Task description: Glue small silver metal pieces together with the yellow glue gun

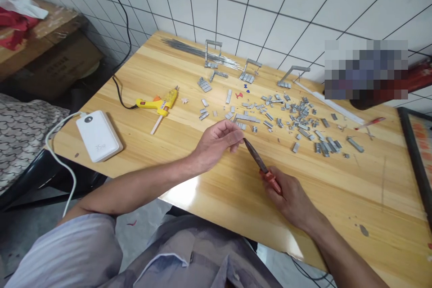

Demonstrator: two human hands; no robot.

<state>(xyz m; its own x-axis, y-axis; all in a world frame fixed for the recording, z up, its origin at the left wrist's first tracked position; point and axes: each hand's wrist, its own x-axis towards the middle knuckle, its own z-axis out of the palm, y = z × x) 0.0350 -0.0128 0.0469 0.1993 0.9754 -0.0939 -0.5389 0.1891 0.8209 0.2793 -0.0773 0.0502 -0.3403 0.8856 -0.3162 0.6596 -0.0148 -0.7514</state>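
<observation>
My right hand (286, 193) is wrapped round the red handles of long-nose pliers (258, 158). The dark jaws slant up and left, their tip meeting the fingertips of my left hand (216, 144). That hand is closed in a pinch; whatever lies between its fingers and the plier tip is too small or hidden to name. Just beyond the left fingers is a grey angled piece (247, 118). Scattered past both hands are many small grey pieces (300, 114), some heaped together. Three grey L-shaped frames on slatted feet stand farther back, among them one frame (249, 71) in the middle.
On the wooden table (337, 198) lie a yellow glue gun (162, 101) with a black cord and a white power bank (99, 136) with a cable. A bundle of thin metal rods (189, 49) and a red pen (371, 123) sit near the tiled wall (236, 0).
</observation>
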